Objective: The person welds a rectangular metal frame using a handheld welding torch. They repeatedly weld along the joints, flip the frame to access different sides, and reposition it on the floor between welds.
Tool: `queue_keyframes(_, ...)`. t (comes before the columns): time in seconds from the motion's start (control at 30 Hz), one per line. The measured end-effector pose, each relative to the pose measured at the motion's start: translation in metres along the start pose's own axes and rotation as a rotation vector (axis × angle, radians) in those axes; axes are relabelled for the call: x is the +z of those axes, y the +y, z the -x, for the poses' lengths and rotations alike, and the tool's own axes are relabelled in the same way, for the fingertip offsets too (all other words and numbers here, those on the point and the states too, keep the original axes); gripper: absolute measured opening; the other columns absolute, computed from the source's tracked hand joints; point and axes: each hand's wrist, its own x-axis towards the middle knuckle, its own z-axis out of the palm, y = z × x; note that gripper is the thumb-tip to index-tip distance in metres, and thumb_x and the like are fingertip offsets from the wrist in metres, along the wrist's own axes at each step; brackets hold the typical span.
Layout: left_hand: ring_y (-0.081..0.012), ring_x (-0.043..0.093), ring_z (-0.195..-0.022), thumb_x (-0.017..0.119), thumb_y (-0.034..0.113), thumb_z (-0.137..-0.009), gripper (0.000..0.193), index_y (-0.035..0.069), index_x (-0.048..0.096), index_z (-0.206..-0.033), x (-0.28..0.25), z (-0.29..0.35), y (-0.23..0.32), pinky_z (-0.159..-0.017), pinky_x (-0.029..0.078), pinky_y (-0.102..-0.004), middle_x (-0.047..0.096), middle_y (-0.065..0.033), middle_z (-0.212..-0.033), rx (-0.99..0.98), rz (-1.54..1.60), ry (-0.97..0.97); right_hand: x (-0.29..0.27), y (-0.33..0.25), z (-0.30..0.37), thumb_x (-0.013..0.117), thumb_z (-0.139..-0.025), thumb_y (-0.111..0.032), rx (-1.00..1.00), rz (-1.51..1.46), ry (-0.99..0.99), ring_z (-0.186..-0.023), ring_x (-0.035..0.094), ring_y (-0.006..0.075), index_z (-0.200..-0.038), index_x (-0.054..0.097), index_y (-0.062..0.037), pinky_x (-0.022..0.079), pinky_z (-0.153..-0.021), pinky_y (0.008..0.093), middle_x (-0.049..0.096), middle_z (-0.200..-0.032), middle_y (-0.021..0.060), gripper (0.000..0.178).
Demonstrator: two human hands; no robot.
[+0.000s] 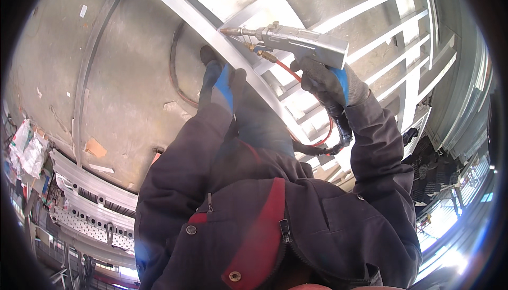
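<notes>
Head view shows the gloved right hand clasping a silver pistol-grip welding gun, its copper-coloured tip at a pale metal frame's edge rail, while the gloved left hand, thumb spread wide, is apparently empty just beside that rail.

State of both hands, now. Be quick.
Left hand: open or closed cannot be told; its fingers are mostly hidden.
Right hand: closed, holding the silver gun-shaped tool.
</notes>
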Motion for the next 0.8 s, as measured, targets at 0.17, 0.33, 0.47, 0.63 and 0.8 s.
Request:
queue_keyframes(0.17,-0.0172,0.055,-0.126,0.058,0.016,-0.107,0.049,-0.002,0.045,-0.152,-0.007,-0.004,0.003,-0.104,0.045,-0.0297,0.059,-0.0100,-0.140,0.027,-0.197,-0.016,-0.007,-0.013,-0.004,0.065,-0.099,-0.009,0.307,-0.128,-0.068,-0.076,0.065,0.0148,-0.119,0.065,0.0003,0.056,-0.063,0.0279,0.071,-0.098,0.0120,0.022)
queue_keyframes(0.33,-0.0114,0.057,-0.103,0.059,0.017,-0.107,0.051,0.002,0.044,-0.153,-0.008,-0.002,0.009,-0.085,0.049,-0.0270,0.063,-0.0064,-0.126,-0.032,-0.228,-0.030,-0.001,-0.003,-0.005,0.059,-0.103,-0.008,0.252,-0.213,-0.009,-0.072,0.062,0.0116,-0.117,0.065,0.0039,0.052,-0.058,0.0278,0.067,-0.092,0.0085,0.019)
queue_keyframes(0.47,-0.0068,0.051,-0.083,0.059,0.017,-0.106,0.051,0.004,0.045,-0.153,-0.004,0.001,0.015,-0.069,0.045,-0.0247,0.062,-0.0019,-0.112,-0.008,-0.196,0.002,0.004,0.014,-0.009,0.057,-0.105,-0.010,-0.132,0.040,-0.065,-0.070,0.062,0.0117,-0.113,0.065,0.0072,0.052,-0.056,0.0276,0.067,-0.090,0.0068,0.021)
queue_keyframes(0.63,-0.0068,0.051,-0.082,0.059,0.017,-0.106,0.050,0.004,0.046,-0.152,-0.003,0.003,0.020,-0.068,0.045,-0.0247,0.062,-0.0017,-0.109,0.012,-0.190,-0.017,-0.002,0.005,-0.007,0.056,-0.105,-0.011,0.182,-0.225,-0.049,-0.070,0.063,0.0116,-0.109,0.066,0.0063,0.051,-0.056,0.0269,0.066,-0.088,0.0066,0.020)
queue_keyframes(0.8,-0.0072,0.052,-0.083,0.059,0.016,-0.106,0.049,0.004,0.046,-0.151,-0.003,0.000,0.020,-0.068,0.045,-0.0249,0.062,-0.0022,-0.109,-0.148,0.158,-0.011,-0.008,-0.001,-0.010,0.058,-0.100,-0.003,0.423,-0.468,-0.075,-0.068,0.061,0.0126,-0.107,0.067,0.0034,0.049,-0.054,0.0284,0.066,-0.088,0.0059,0.012)
